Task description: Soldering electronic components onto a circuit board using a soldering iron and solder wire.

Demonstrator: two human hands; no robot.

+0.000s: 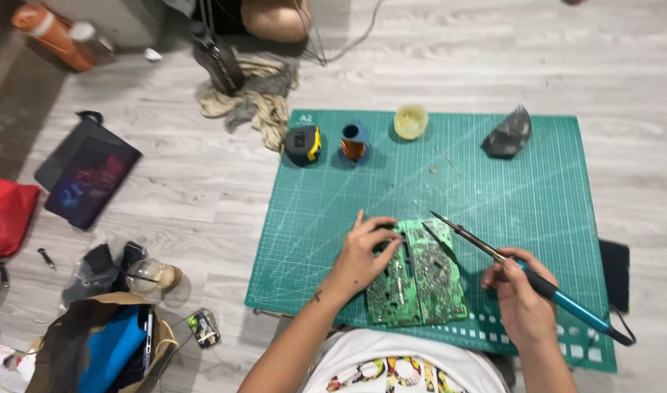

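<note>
- The floor [566,58] is pale wood planks, and you sit at its near edge looking down.
- A green mat [537,189] lies on it, right of centre.
- The board [421,276], a green circuit board lying solder side up, sits at the mat's near edge, right in front of you.
- Your left hand [362,255] rests on the board's left edge, fingers curled over it and gripping it.
- Your right hand [521,295] is closed around the iron [522,273] (blue handle, thin tip), whose tip points far-left and ends just above the board's far right corner.
- Along the mat's far edge, left to right: a tape measure [303,144], a spool [354,140], a small yellow tub [410,120] and a dark lump [508,135].
- A rag [257,98] lies crumpled just beyond the mat's far left corner.
</note>
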